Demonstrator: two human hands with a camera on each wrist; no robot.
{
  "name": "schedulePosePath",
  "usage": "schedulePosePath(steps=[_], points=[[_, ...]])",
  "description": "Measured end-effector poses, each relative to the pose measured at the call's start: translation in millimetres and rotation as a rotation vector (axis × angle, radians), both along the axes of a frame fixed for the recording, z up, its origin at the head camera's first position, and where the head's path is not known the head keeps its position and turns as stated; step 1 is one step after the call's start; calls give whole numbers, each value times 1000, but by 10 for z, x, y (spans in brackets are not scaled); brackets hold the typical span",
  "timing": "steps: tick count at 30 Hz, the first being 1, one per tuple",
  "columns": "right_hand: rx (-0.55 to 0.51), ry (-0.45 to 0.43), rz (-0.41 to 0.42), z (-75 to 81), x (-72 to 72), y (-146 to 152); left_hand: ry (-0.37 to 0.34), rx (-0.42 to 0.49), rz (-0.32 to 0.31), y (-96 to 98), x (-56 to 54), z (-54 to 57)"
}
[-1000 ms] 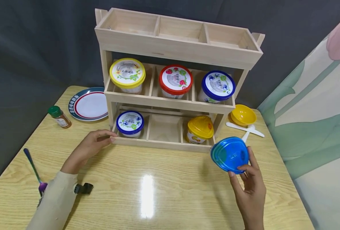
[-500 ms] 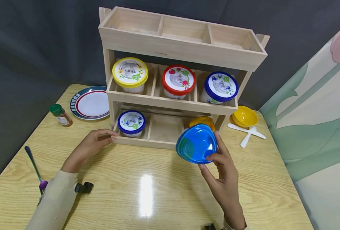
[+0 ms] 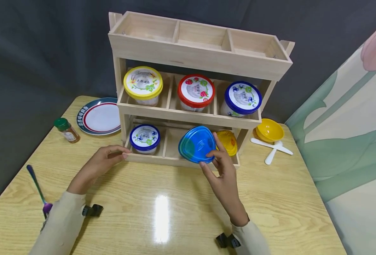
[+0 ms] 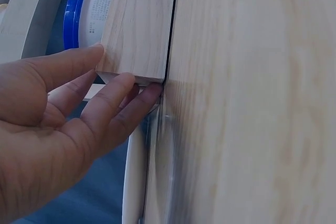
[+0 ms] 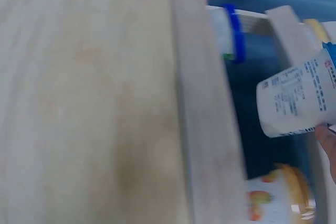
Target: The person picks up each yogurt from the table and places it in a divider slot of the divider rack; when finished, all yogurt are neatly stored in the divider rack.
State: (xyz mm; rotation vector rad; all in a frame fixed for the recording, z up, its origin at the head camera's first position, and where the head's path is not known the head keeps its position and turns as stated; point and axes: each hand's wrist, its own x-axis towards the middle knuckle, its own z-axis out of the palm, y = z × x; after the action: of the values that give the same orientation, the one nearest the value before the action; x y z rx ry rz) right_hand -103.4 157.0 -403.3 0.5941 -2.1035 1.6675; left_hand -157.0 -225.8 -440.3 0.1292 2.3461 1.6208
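Note:
My right hand (image 3: 224,177) pinches a white printed tub (image 5: 291,100) with a blue rounded-triangular lid (image 3: 198,143). It is held tilted over the middle bottom compartment of the wooden shelf rack (image 3: 181,163). At the rack's lower left corner, my left hand (image 3: 103,161) grips the end of the front board (image 4: 139,30) with thumb and fingertips. A blue-lidded tub (image 3: 144,138) sits in the bottom left compartment. In the bottom right one stands a yellow-lidded tub (image 3: 228,141), partly hidden behind the right hand.
The middle tier bears a yellow-lidded tub (image 3: 143,85), a red-lidded tub (image 3: 196,91) and another blue-lidded tub (image 3: 243,97). Left of the rack lie a plate (image 3: 100,117), a spice jar (image 3: 67,130) and a fork (image 3: 38,186). A yellow bowl (image 3: 269,130) and white plastic cutlery (image 3: 272,147) lie right.
My right hand has carried the blue-lidded tub leftward, from right of the rack, past the yellow-lidded tub, to the bottom middle compartment. The left hand stays at the rack's corner.

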Motion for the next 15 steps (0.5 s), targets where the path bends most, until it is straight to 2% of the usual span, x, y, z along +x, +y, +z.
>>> schedulePosePath(steps=[5,15], points=[[12,-73,-11,-149,-123,-93,4,-4,-3,-10,13,-18],[-31,-276,-71,-149,-358,-277,28,-10,-8,-6,14,-4]])
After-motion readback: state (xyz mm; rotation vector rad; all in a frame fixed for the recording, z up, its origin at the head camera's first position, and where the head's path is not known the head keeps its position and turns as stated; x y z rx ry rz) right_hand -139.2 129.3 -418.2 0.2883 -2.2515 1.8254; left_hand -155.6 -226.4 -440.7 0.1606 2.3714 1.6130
